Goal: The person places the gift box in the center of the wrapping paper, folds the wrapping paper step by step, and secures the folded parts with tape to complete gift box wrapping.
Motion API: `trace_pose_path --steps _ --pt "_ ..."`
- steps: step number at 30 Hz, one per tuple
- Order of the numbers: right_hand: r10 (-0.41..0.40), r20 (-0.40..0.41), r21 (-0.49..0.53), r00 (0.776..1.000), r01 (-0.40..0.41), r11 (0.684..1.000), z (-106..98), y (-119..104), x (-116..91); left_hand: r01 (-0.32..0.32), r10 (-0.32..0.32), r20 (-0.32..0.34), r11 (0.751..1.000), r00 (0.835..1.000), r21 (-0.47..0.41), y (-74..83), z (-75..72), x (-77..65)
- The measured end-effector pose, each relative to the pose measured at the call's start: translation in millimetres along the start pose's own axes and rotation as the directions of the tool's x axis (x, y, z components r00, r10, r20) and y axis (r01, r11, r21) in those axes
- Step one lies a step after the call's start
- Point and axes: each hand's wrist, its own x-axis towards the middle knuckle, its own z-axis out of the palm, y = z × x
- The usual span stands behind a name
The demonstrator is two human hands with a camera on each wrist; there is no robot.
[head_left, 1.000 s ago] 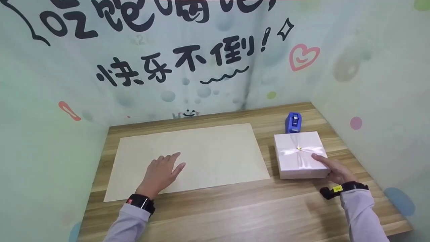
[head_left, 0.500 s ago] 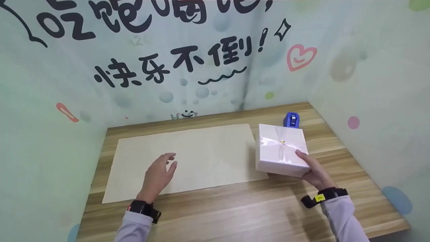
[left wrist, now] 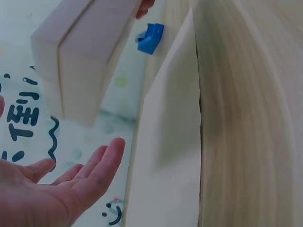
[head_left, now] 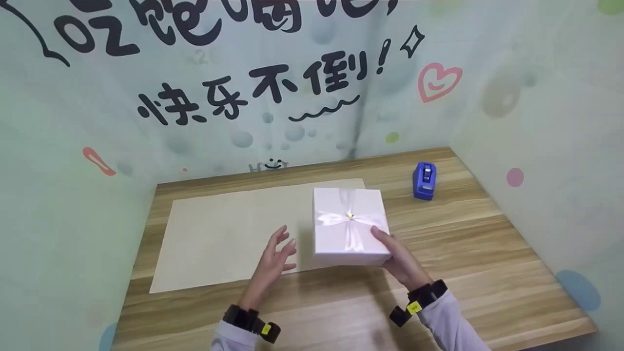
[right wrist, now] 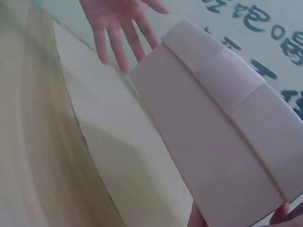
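Right hand (head_left: pixel 402 261) grips box (head_left: pixel 332 239) near one corner, aloft over paper (head_left: pixel 229 239); left hand (head_left: pixel 271 259) nearby, fingers apart, holding nothing. Risk: one-sided grip could let box tilt, drop, crease paper.

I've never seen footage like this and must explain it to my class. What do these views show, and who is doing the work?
There is no robot here, just a person working bare-handed. The head view comes from a camera worn on the head, looking forward and down. The other two come from small cameras on the wrists, so they look tilted. On the wooden table lie a pale sheet and a blue tape dispenser. The right hand holds a white ribboned box raised over the sheet's right end, thumb on top. The left hand is beside it, fingers spread, not touching.
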Motion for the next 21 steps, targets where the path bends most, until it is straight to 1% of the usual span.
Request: trace_pose_path --steps 2,5,7,10,12,14,16,18,21 --pt "0.006 -0.008 -0.006 1.000 -0.006 1.000 11.8 5.2 0.8 0.044 -0.043 0.038 0.998 0.998 -0.033 -0.9 9.1 -2.7" --pt "0.009 -0.046 -0.012 0.999 -0.009 1.000 26.3 11.3 2.8 0.090 -0.086 0.061 0.994 0.994 -0.067 -2.8 19.0 -5.8" --pt "0.009 -0.093 -0.025 0.996 -0.012 1.000 34.4 14.3 4.0 0.105 -0.100 0.053 0.989 0.994 -0.106 -4.5 23.2 -7.5" --pt "0.008 -0.148 -0.046 0.989 -0.015 0.999 43.3 18.2 5.9 0.121 -0.122 0.008 0.979 0.993 -0.164 -8.3 25.7 -9.6" --pt "0.003 -0.158 -0.068 0.987 -0.014 0.998 47.1 19.9 7.0 0.122 -0.131 -0.029 0.972 0.991 -0.200 -11.3 25.0 -10.0" --pt "0.002 -0.148 -0.098 0.989 -0.016 0.995 49.3 21.0 8.1 0.121 -0.140 -0.068 0.966 0.988 -0.230 -14.4 22.5 -9.3" --pt "0.000 -0.128 -0.136 0.992 -0.017 0.990 50.1 20.6 8.5 0.110 -0.143 -0.094 0.951 0.985 -0.288 -16.6 18.5 -6.7" --pt "-0.009 -0.108 -0.179 0.994 -0.011 0.984 48.9 19.3 8.5 0.088 -0.136 -0.125 0.939 0.983 -0.333 -17.9 12.5 -2.4" --pt "-0.030 -0.083 -0.221 0.996 0.011 0.975 44.1 17.1 6.3 0.058 -0.131 -0.181 0.929 0.975 -0.364 -19.4 -0.4 5.3"
